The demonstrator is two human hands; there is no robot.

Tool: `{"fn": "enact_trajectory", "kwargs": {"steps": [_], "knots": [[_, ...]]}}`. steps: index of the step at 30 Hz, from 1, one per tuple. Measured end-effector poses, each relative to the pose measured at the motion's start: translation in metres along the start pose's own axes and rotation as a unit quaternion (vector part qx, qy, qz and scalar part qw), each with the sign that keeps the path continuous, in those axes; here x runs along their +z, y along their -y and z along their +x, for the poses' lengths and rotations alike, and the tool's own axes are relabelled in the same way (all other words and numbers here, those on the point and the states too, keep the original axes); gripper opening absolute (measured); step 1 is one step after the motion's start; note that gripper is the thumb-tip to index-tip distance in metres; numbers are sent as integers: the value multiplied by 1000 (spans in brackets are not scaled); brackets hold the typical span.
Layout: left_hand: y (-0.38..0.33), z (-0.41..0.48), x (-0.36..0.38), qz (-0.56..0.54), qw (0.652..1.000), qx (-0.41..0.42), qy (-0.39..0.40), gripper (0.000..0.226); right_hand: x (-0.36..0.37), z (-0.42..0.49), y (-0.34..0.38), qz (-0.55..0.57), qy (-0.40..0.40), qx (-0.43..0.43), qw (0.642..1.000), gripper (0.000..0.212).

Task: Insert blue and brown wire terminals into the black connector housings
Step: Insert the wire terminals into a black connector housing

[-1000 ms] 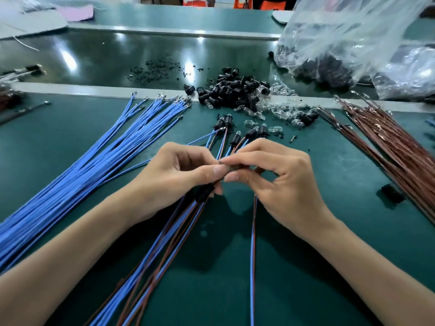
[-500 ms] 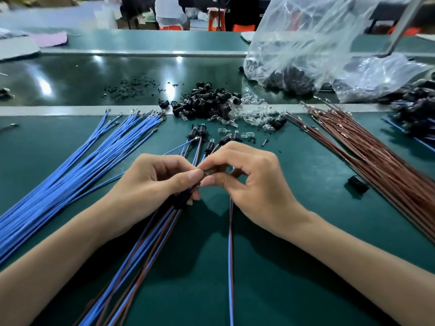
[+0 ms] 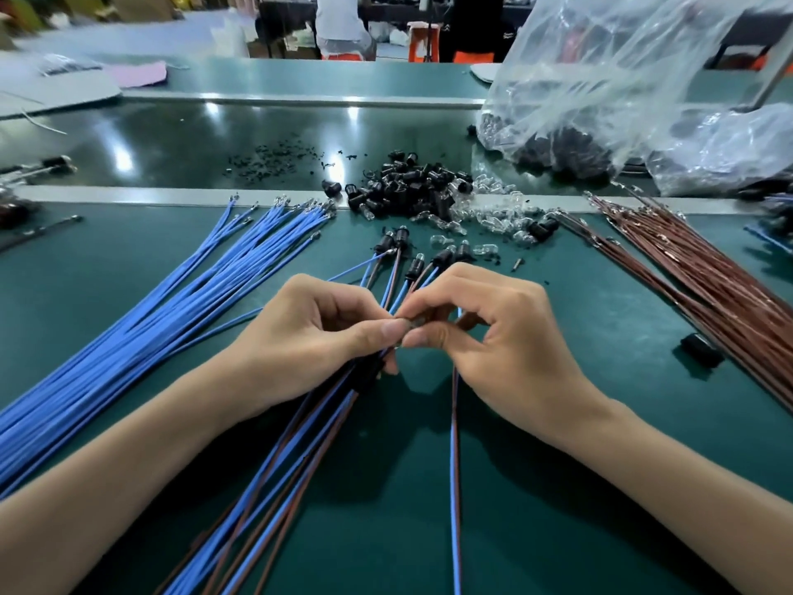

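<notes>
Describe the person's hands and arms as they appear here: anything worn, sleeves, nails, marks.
Both hands are bare: the left hand and the right hand wear no gloves, and no rings show on the fingers in view. Both forearms are uncovered to the picture's edge, with no sleeves, watch or wristband visible. The fingernails that show are short and unpainted. No tattoos or markings can be seen.

No legible text, labels, brands or numbers on anything in view.
</notes>
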State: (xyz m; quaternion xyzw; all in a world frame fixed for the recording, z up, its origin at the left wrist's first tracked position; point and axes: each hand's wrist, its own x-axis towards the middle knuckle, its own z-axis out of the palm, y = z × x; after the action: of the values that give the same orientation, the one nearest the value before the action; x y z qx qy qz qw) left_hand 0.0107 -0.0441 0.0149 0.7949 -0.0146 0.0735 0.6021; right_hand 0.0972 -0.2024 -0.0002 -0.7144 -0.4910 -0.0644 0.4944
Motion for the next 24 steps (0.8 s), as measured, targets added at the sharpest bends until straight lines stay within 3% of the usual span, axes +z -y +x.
{"fn": "enact_trajectory", "kwargs": {"steps": [18,24], "knots": [[-1,0,-4,13,1000,-13,24,18,-1,0,1,16,36,5,999,15],[0,-1,-6,14,999,-14,34,16,0,-1,1,7,18,-33,999,22]]}}
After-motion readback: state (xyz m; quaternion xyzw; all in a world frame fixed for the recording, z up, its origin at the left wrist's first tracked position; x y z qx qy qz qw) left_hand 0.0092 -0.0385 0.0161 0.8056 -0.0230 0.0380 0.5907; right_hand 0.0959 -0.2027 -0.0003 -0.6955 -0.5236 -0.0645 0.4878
